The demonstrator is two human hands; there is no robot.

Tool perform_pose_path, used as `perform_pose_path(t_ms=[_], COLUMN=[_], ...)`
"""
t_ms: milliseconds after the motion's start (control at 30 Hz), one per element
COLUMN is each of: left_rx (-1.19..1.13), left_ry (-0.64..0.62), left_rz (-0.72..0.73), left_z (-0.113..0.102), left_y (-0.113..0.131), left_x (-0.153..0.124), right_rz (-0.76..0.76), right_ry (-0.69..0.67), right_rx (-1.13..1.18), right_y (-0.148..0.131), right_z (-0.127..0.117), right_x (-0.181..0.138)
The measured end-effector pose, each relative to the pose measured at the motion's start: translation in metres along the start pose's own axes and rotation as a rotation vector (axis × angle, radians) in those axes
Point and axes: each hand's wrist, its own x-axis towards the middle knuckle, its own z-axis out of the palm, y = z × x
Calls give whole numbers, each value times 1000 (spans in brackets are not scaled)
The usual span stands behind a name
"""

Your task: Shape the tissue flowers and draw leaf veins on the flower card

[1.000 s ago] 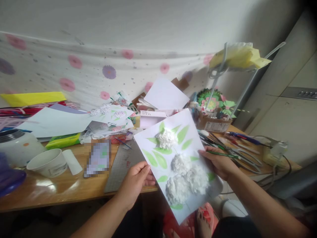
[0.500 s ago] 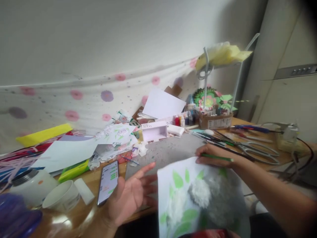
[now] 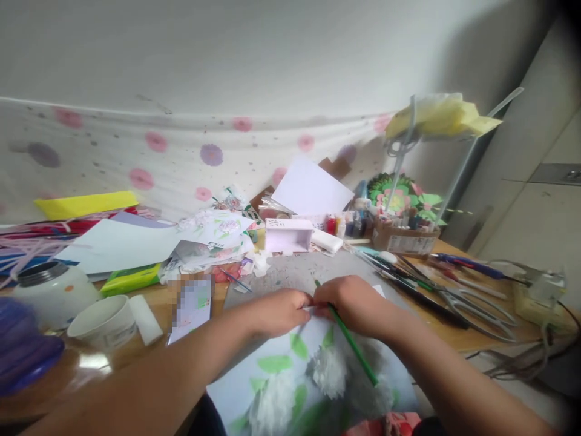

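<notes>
The left hand (image 3: 279,310), open and clear of the sheet half a second ago, has closed on the top edge of the flower sheet (image 3: 290,375), touching the right hand (image 3: 349,303) at 3 o'clock. The green pencil (image 3: 351,342) now points toward 11 o'clock.

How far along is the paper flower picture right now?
Looks done: white puffy flowers and green leaves already sit on the white sheet. In hand: the left hand and right hand meet at the sheet's top edge, the right also holding a green stick. Left: cannot tell; scissors and brushes lie unused on the table.
</notes>
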Motion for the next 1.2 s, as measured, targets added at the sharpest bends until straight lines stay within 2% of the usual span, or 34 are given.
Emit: perform_pose_path(t_ms=[100,167,200,300,400,500,633,733,900,1067,1133,1200], left_rx=[-79,-185,-249,-448,-606,-702,-751,-740,-599,-346,-211,-47], left_ry=[56,103,137,290,492,664,832,902,859,756,754,727], left_rz=[-10,0,13,75,121,136,172,193,155,47,25,68], left_z=[-4,-9,-11,-6,10,27,35,34,31,20,15,14], left_y=[-9,-18,-22,-37,-52,-63,-68,-68,-71,-79,-82,-81], left_x=[-2,-8,-10,-11,-1,18,37,42,32,2,-14,-27], right_rz=[91,278,366,557,684,728,658,601,612,626,606,598], right_ry=[267,592,670,797,774,663,522,431,367,365,422,543], right_rx=[62,282,321,416,544,622,593,540,497,496,533,594], right_y=[20,44,58,95,114,110,89,78,80,84,84,82], right_z=[-4,-7,-7,-2,13,31,46,51,58,64,64,63], right_x=[-11,-25,-33,-58,-74,-76,-66,-58,-54,-60,-63,-66])
